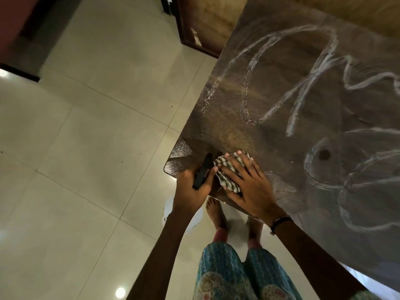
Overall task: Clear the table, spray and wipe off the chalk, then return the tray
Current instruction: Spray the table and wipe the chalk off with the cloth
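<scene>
Surface: dark tabletop, fills upper right of view, near corner at lower centre; no objs standing on visible part, so clearing step judged done. Chalk marks: big white loops + strokes over most of the top, a rounded figure at right; lines look partly smeared/wet, bare darker patch by near corner only. Judgement: wiping step in hand, early — most chalk left. Right hand: fingers straight and spread, palm flat, pressing checked cloth down onto surface just inside near corner; beaded bracelet on that wrist. Cloth: bunched, grey/white check, mostly under the palm, its long axis running from near edge toward table interior, same line as the fingers. Left hand: at the corner edge, fingers curled round a slim black object; prob. spray trigger or handle, can't tell which. Its long axis lies roughly parallel to the cloth, far end pointing away from person, up-right over the corner. Next move calls for: keep the flat press, sweep cloth up-right across nearest strokes, overlapping passes; re-spray if marks drag dry.
</scene>
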